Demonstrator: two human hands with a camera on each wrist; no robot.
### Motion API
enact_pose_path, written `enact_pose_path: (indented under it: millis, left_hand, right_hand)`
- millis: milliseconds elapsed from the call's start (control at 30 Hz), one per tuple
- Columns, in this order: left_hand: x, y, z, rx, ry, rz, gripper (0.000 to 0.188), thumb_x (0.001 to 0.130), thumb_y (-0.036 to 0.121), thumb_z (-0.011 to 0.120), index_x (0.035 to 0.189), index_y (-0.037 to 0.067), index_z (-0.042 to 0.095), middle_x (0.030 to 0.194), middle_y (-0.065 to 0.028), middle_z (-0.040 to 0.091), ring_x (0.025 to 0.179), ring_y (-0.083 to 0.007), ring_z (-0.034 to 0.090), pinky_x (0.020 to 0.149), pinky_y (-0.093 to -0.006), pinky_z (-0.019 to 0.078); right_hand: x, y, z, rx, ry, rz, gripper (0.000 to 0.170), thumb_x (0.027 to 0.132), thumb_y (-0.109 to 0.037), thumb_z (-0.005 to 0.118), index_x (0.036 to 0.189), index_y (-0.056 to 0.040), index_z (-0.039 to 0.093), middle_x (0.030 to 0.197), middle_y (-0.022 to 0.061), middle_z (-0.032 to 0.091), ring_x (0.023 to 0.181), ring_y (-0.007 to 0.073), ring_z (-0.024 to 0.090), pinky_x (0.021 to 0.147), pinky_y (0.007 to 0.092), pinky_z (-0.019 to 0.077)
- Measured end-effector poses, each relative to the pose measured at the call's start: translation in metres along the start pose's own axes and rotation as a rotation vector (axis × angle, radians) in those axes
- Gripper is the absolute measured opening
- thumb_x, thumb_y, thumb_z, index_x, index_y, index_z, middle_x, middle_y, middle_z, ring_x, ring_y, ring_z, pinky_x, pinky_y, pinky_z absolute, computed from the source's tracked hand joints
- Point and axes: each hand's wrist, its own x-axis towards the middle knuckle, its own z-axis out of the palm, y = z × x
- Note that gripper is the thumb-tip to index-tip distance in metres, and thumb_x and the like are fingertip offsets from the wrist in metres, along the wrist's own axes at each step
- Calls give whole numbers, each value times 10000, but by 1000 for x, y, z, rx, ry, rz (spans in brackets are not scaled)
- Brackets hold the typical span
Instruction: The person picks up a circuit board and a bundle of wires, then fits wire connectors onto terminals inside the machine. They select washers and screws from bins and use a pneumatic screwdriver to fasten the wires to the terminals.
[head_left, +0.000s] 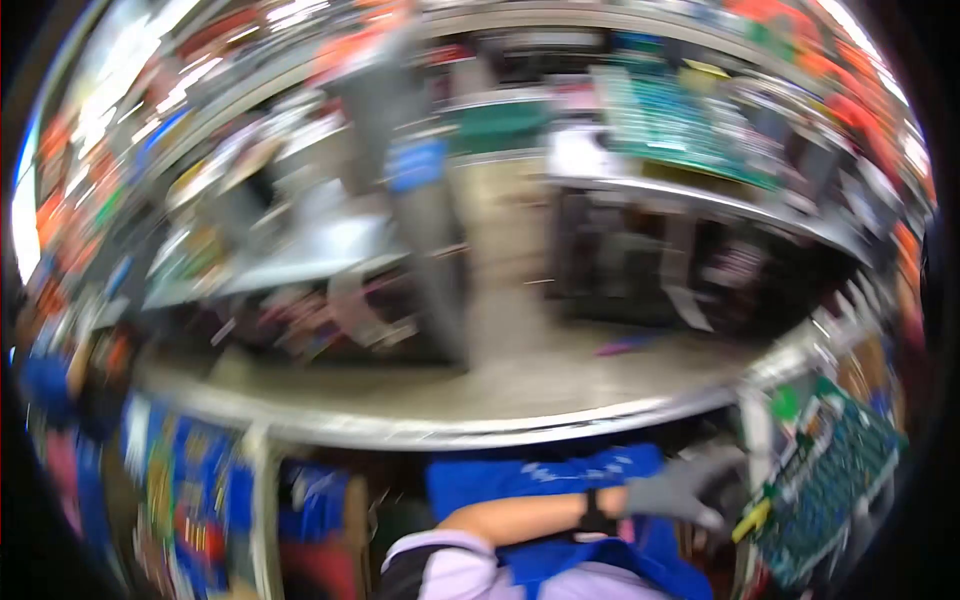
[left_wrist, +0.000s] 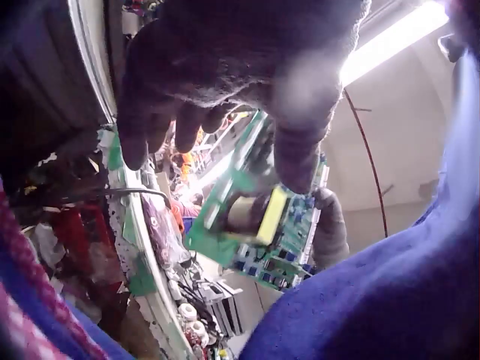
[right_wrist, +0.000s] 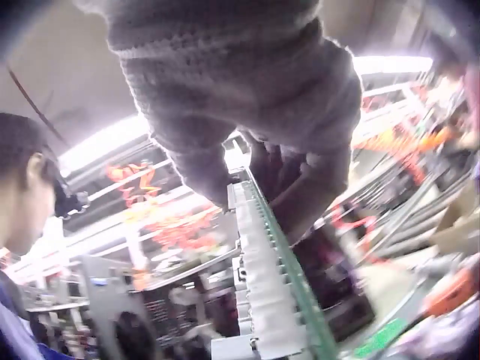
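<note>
While the room ahead swims in a blur, I watch a person in a blue apron (head_left: 540,485) with a green circuit board (head_left: 840,470) held tilted, out at their right side. The right hand (right_wrist: 240,90), in a grey knitted glove, pinches the board by its edge, with fingers on both sides of it, and a row of white sockets (right_wrist: 259,262) runs down the board below that grip. The left hand (head_left: 685,490), gloved too and with a dark band (head_left: 597,512) at the wrist, reaches across toward the board, its fingers loosely spread and holding nothing; whether any of them touches the board I cannot tell. Near its thumb, on the face of the board, sits a chunky block (left_wrist: 259,217) with a yellow side. In front of the person curves the silver edge (head_left: 500,432) of a pale bench (head_left: 510,290), where a small purple thing (head_left: 624,345) lies. Farther off stand a grey post (head_left: 425,230) with a blue label (head_left: 416,164) and, to the right, a broad green panel (head_left: 690,120). A bright light tube (left_wrist: 397,41) glows overhead
</note>
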Motion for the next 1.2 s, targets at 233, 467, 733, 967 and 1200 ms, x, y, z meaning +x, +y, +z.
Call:
enact_pose_path:
  millis: [233, 467, 733, 967, 1200]
  left_hand:
    - [-160, 29, -22, -691, 299, 72, 785, 640, 123, 822, 1337, -16, 488, 1213, -74, 617, 1094, -139, 584, 942, -306, 481]
    - [-270, 58, 59, -449, 1390, 333, 653, 761, 149, 815, 1329, 32, 514, 1106, -12, 614, 975, -91, 587, 860, -249, 493]
    - [-390, 107, 174, -206, 2051, 758, 600, 813, 145, 680, 1370, 62, 473, 1242, -95, 608, 1150, -242, 603, 1009, -411, 498]
    - [-535, 164, 301, 427, 2769, 214, 295, 897, 28, 559, 1182, -48, 567, 1166, -144, 645, 1044, -247, 651, 860, -365, 578]
    - [-637, 169, 357, 79, 2758, 809, 228, 874, 24, 565, 1093, -27, 598, 1067, -125, 679, 989, -246, 658, 829, -331, 606]
  right_hand:
    - [14, -106, 202, 337, -621, -92, 558, 833, -87, 558, 1356, 83, 467, 1276, 179, 582, 1101, 271, 597, 952, 396, 488]
    - [-22, -133, 366, 615, -1243, -362, 637, 872, -282, 611, 1386, 58, 455, 1308, 148, 556, 1178, 215, 541, 1024, 342, 397]
    - [-152, -219, 401, 731, -1796, -289, 618, 874, -267, 614, 1369, 56, 431, 1213, 149, 555, 1099, 208, 579, 908, 312, 489]
    - [-85, -150, 406, 581, -1724, -95, 548, 874, -232, 613, 1320, 44, 456, 1157, 140, 546, 1007, 200, 589, 837, 322, 515]
    - [-45, -108, 392, 558, -1590, 94, 534, 873, -215, 619, 1317, 38, 465, 1141, 135, 554, 970, 185, 597, 799, 315, 517]
